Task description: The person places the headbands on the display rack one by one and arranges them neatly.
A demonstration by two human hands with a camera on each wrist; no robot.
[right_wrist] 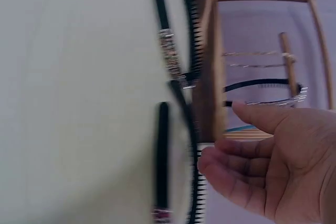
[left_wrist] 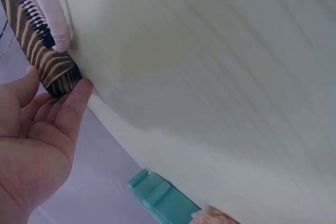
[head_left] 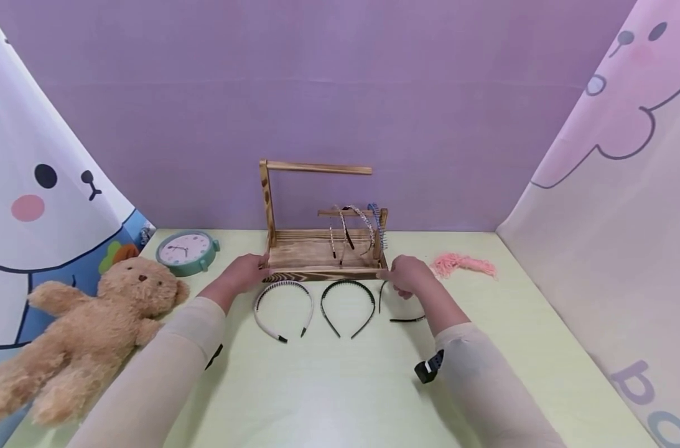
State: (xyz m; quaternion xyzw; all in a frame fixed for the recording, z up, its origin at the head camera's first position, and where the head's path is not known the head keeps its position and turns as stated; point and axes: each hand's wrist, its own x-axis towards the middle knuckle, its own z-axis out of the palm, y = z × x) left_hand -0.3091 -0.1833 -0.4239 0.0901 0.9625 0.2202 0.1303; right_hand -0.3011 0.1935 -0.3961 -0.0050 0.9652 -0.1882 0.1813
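Note:
A wooden display stand [head_left: 323,274] with a long upper bar and a shorter lower bar stands near the back wall. My left hand [head_left: 247,272] holds its front left corner, thumb along the striped front board [left_wrist: 47,69] and fingers at its end. The front right corner is held by my right hand [head_left: 409,274], its thumb and fingers bracketing it. Several headbands, one a blue toothed headband [head_left: 377,224], hang from the lower bar. Before the stand lie a pale pink headband [head_left: 258,311] and a black toothed headband [head_left: 324,311]. Another dark headband [head_left: 407,320] is partly hidden below my right hand.
To the left are a teal alarm clock [head_left: 188,252] and a brown teddy bear [head_left: 88,330]. A pink bundle of strands [head_left: 463,264] lies right of the stand. A purple backdrop [head_left: 328,93] rises behind the table, and printed cloths hang at both sides.

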